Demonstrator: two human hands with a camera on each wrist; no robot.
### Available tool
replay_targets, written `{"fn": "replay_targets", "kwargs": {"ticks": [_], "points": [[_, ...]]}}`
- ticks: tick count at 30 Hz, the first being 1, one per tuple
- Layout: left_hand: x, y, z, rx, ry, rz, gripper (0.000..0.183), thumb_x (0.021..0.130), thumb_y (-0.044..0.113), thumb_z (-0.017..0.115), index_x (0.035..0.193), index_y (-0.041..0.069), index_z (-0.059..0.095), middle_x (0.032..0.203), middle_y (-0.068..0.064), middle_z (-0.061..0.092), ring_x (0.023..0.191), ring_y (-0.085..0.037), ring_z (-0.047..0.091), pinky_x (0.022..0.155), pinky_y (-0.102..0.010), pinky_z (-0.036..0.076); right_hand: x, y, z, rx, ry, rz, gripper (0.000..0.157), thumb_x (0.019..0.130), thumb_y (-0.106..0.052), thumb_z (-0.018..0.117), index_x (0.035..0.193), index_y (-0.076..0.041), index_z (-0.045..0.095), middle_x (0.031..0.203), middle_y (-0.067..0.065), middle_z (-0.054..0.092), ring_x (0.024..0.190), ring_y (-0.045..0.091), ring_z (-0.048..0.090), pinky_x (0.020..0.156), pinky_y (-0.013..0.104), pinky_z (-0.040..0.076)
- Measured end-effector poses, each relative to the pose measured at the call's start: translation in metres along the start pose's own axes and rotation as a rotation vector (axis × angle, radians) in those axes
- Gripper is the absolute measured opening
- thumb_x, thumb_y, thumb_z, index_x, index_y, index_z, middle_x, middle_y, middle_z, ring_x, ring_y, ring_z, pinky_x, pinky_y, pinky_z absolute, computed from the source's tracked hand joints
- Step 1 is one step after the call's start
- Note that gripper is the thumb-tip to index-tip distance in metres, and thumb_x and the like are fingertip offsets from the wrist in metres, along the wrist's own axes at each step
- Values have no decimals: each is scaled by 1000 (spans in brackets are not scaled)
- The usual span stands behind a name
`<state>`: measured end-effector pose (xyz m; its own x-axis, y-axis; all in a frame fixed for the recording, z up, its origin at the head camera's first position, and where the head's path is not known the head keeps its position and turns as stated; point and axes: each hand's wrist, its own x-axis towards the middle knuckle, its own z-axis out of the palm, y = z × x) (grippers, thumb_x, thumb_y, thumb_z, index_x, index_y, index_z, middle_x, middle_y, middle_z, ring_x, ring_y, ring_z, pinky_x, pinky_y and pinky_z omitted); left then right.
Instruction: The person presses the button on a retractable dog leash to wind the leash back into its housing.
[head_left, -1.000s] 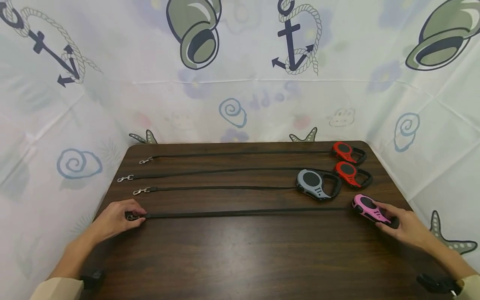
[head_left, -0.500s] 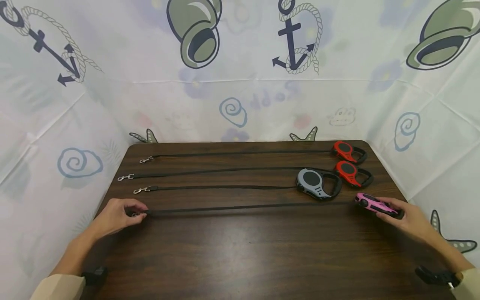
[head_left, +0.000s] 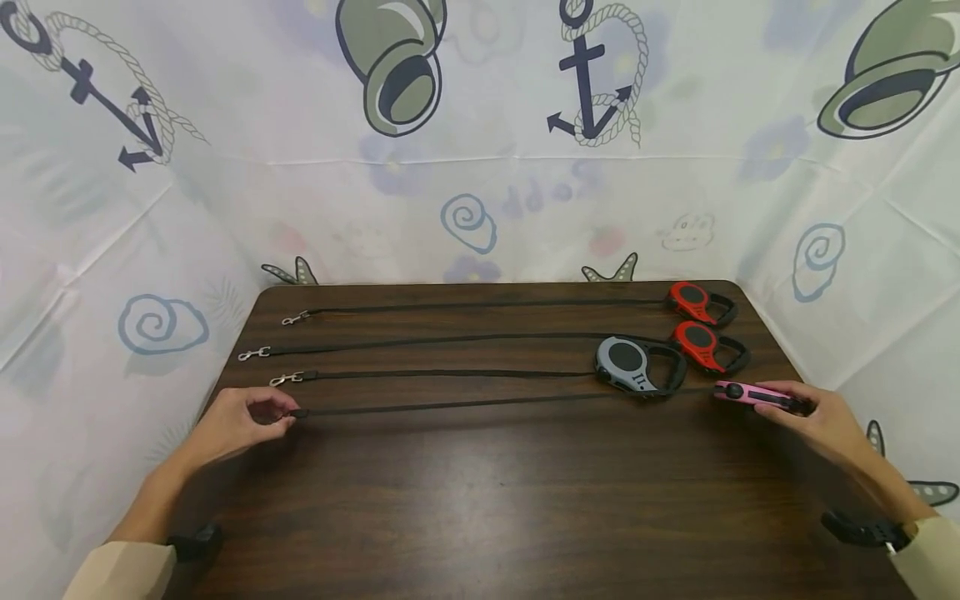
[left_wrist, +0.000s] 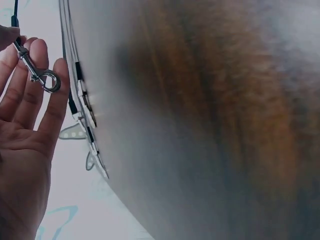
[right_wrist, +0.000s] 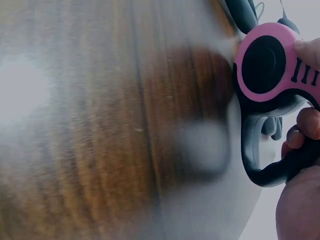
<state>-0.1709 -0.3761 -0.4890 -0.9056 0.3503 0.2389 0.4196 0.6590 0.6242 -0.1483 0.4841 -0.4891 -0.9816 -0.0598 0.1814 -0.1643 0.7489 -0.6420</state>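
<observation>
A pink retractable dog leash point(head_left: 752, 394) with a black handle is gripped by my right hand point(head_left: 825, 423) at the table's right side; in the right wrist view the fingers curl round its handle point(right_wrist: 295, 165). The leash's black cord point(head_left: 465, 405) runs out leftward in a nearly straight line. At its far end my left hand point(head_left: 234, 425) pinches the strap between thumb and fingers. In the left wrist view the silver snap hook point(left_wrist: 42, 72) lies against the fingers. The cord passes in front of the lower edge of a grey leash point(head_left: 626, 364).
Two red retractable leashes point(head_left: 692, 302) lie at the back right of the brown table point(head_left: 480, 500). Their cords and the grey one's stretch left, ending in silver snap hooks point(head_left: 253, 354). A printed white cloth point(head_left: 510, 208) hangs behind and at both sides.
Both hands have lifted the pink leash and its cord off the table and slightly away from me. The pink body has turned from lying flat to edge-on in the head view.
</observation>
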Motion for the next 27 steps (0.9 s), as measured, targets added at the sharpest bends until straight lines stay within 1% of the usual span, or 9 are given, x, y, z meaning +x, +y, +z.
{"fn": "replay_targets", "kwargs": {"ticks": [4,8,11,18,21,24,27], "points": [[3,3,-2,-16,10,-4,22,81,-1,85,94,14,78,83,-4,77,72,-4,67,67,-14,53,6,1,-3,-10,1,-2,34,92,-14,84,120,1,72,90,-18,66,78,3,51,61,22,42],[7,5,-5,-26,29,32,24,79,-5,85,94,12,79,84,-8,77,73,-2,67,68,-12,53,12,3,-7,-12,-5,-13,31,92,-14,83,118,1,73,88,-18,66,76,4,49,60,25,39],[11,5,-8,-19,35,57,25,77,-8,84,94,11,79,85,-10,77,73,-2,67,69,-11,53,17,1,-11,-1,-37,-4,30,93,-14,82,118,2,73,90,-17,68,77,4,50,61,25,40],[15,5,-16,2,4,14,25,82,-6,84,95,15,79,92,-4,78,76,-4,68,71,-13,55,26,-7,-21,34,-125,66,31,98,-17,78,123,2,73,99,-18,72,84,5,56,68,23,46],[15,6,-19,-3,-1,-3,22,83,-5,84,96,13,79,93,-3,78,77,-5,70,72,-14,56,31,-10,-25,59,-154,76,31,100,-16,74,126,1,72,102,-19,73,87,5,60,72,22,47],[16,6,-23,-13,13,-6,21,83,-5,83,97,11,79,92,-4,78,76,-4,70,71,-12,55,36,-13,-28,82,-168,60,30,101,-15,72,127,1,71,103,-19,75,89,3,63,75,20,47],[17,4,-26,-24,20,-3,22,82,-7,83,96,10,79,89,-8,79,75,-3,70,70,-12,54,39,-14,-29,122,-173,43,28,101,-11,71,126,2,71,102,-16,77,92,1,65,79,17,46]]}}
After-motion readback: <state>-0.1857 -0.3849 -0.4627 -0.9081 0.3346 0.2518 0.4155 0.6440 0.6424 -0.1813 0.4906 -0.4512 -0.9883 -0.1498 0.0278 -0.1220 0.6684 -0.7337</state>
